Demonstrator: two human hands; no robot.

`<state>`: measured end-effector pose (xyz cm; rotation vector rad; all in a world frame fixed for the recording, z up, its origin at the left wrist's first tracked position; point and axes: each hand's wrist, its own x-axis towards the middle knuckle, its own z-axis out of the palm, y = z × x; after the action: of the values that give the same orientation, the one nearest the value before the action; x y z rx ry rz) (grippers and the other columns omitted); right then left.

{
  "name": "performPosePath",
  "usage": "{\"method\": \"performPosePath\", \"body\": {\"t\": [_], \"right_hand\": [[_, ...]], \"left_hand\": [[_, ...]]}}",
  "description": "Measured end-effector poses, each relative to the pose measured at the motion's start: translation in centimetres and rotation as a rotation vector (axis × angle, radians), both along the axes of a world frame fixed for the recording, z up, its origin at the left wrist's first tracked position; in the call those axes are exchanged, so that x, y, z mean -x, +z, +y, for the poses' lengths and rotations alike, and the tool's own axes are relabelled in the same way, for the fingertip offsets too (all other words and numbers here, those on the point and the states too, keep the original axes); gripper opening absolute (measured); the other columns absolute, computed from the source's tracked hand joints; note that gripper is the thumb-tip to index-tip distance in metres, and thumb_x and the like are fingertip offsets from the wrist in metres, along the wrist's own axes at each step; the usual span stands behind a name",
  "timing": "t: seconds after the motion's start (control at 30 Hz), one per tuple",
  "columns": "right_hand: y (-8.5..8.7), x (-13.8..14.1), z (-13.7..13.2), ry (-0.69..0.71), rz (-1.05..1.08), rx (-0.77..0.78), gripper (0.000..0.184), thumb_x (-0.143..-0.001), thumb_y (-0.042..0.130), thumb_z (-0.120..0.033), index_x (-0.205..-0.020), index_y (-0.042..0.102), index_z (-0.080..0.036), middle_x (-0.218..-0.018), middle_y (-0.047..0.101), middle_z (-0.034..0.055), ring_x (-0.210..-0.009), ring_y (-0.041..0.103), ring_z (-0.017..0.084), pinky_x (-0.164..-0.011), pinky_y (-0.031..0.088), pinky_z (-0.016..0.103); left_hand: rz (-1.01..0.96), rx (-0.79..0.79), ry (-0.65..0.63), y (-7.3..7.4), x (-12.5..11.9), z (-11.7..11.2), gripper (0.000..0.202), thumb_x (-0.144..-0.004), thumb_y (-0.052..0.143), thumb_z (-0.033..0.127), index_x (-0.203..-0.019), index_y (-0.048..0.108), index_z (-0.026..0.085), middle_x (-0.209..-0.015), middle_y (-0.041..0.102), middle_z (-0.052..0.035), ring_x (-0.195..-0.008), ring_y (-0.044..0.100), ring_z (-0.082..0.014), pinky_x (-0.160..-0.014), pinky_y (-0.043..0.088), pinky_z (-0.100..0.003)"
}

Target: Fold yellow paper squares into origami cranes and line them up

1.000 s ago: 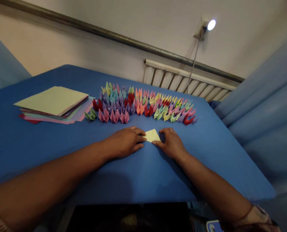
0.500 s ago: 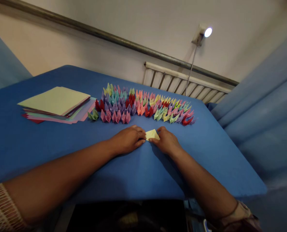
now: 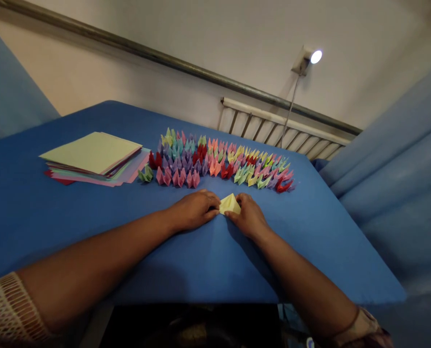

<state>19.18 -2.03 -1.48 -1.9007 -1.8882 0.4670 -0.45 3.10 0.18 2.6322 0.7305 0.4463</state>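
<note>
A small folded piece of pale yellow paper (image 3: 229, 205) rests at the blue table surface between my two hands. My left hand (image 3: 195, 210) grips its left corner, thumb and fingers pressed together. On the opposite side, my right hand (image 3: 250, 215) pinches the paper with the thumb in front and the fingers behind. One flap of the paper stands slightly raised, with a crease showing inside. Just beyond my hands stand rows of folded paper cranes (image 3: 215, 166) in many colours.
A stack of coloured paper sheets (image 3: 92, 152), pale yellow on top, lies at the left of the blue-covered table (image 3: 157, 270). Behind are a radiator (image 3: 259, 123), a wall pipe (image 3: 186, 67) and a lit plug-in lamp (image 3: 316, 56). A blue curtain (image 3: 400, 169) hangs at the right.
The yellow paper's upper flap has lifted and opened a little between my fingers. Both hands keep nearly the same place, while the whole view has shifted slightly.
</note>
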Motion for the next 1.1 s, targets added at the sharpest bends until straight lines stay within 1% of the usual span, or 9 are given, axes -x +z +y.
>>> {"method": "performPosePath", "body": {"t": [0.13,0.23,0.3,0.37,0.5,0.6,0.77,0.9,1.1], "right_hand": [[0.1,0.2,0.1,0.049,0.198,0.001,0.040,-0.079,0.063,-0.023,-0.116,0.047,-0.017,-0.095,0.067,0.0048,-0.082,0.063,0.020,-0.073,0.046,0.031],[0.8,-0.3,0.6,0.142,0.269,-0.028,0.061,-0.080,0.062,-0.021,-0.135,0.035,-0.018,-0.088,0.065,0.0013,-0.073,0.061,0.017,-0.067,0.045,0.029],[1.5,-0.7,0.8,0.247,0.266,-0.027,0.075,-0.080,0.061,-0.019,-0.145,0.024,-0.020,-0.085,0.064,-0.0003,-0.069,0.059,0.016,-0.064,0.044,0.028],[2.0,-0.9,0.9,0.379,0.271,0.008,0.077,-0.081,0.060,-0.018,-0.148,0.022,-0.021,-0.085,0.064,-0.0001,-0.069,0.059,0.016,-0.064,0.044,0.027],[1.8,-0.8,1.0,0.457,0.339,0.024,0.072,-0.081,0.062,-0.019,-0.146,0.028,-0.023,-0.086,0.065,0.0000,-0.070,0.060,0.015,-0.065,0.046,0.028],[1.1,-0.8,1.3,0.319,0.592,-0.018,0.068,-0.077,0.067,-0.023,-0.138,0.037,-0.023,-0.080,0.062,-0.0030,-0.066,0.058,0.013,-0.064,0.047,0.027],[0.5,-0.6,1.3,0.108,1.035,0.095,0.041,-0.068,0.076,-0.035,-0.101,0.057,-0.020,-0.074,0.065,-0.0017,-0.065,0.061,0.013,-0.056,0.048,0.025],[0.7,-0.2,0.7,0.124,1.021,0.156,0.029,-0.074,0.070,-0.046,-0.074,0.059,-0.019,-0.061,0.063,-0.0009,-0.054,0.057,0.012,-0.050,0.043,0.023],[0.6,0.1,0.4,0.188,0.852,0.047,0.030,-0.084,0.059,-0.041,-0.064,0.058,-0.019,-0.056,0.056,-0.0032,-0.052,0.049,0.010,-0.053,0.038,0.023]], "left_hand": [[-0.118,0.096,0.180,0.3,-0.2,-0.1,0.018,-0.086,0.055,0.027,-0.098,0.064,0.016,-0.098,0.067,-0.0065,-0.092,0.063,-0.0205,-0.086,0.049,-0.036],[-0.303,0.229,0.330,0.2,-0.3,0.2,0.037,-0.080,0.064,0.031,-0.113,0.057,0.017,-0.109,0.065,-0.0087,-0.094,0.062,-0.0215,-0.086,0.051,-0.041],[-0.434,0.398,0.318,-0.1,-0.4,0.3,0.059,-0.073,0.072,0.033,-0.125,0.049,0.017,-0.117,0.062,-0.0108,-0.096,0.062,-0.0206,-0.087,0.051,-0.041],[-0.502,0.608,0.243,-0.4,-0.5,0.3,0.071,-0.068,0.075,0.032,-0.130,0.045,0.017,-0.114,0.063,-0.0101,-0.091,0.063,-0.0184,-0.083,0.053,-0.038],[-0.441,0.825,0.208,-0.2,-0.7,-0.3,0.048,-0.068,0.075,0.031,-0.111,0.059,0.017,-0.086,0.066,-0.0014,-0.076,0.064,-0.0157,-0.068,0.052,-0.029],[-0.473,0.864,0.295,0.1,-1.0,-0.6,0.031,-0.069,0.074,0.033,-0.093,0.064,0.016,-0.076,0.065,0.0000,-0.067,0.062,-0.0142,-0.059,0.048,-0.025],[-0.696,0.936,0.484,0.4,-1.4,-0.9,0.033,-0.065,0.077,0.034,-0.085,0.060,0.015,-0.073,0.066,-0.0007,-0.063,0.062,-0.0139,-0.059,0.048,-0.026],[-0.698,0.933,0.484,0.4,-1.6,-1.3,0.032,-0.067,0.076,0.035,-0.085,0.059,0.015,-0.073,0.066,0.0002,-0.063,0.061,-0.0129,-0.059,0.047,-0.025],[-0.527,0.876,0.381,0.1,-1.7,-1.4,0.022,-0.068,0.073,0.030,-0.079,0.060,0.016,-0.071,0.064,0.0018,-0.065,0.059,-0.0125,-0.061,0.047,-0.025]]}}
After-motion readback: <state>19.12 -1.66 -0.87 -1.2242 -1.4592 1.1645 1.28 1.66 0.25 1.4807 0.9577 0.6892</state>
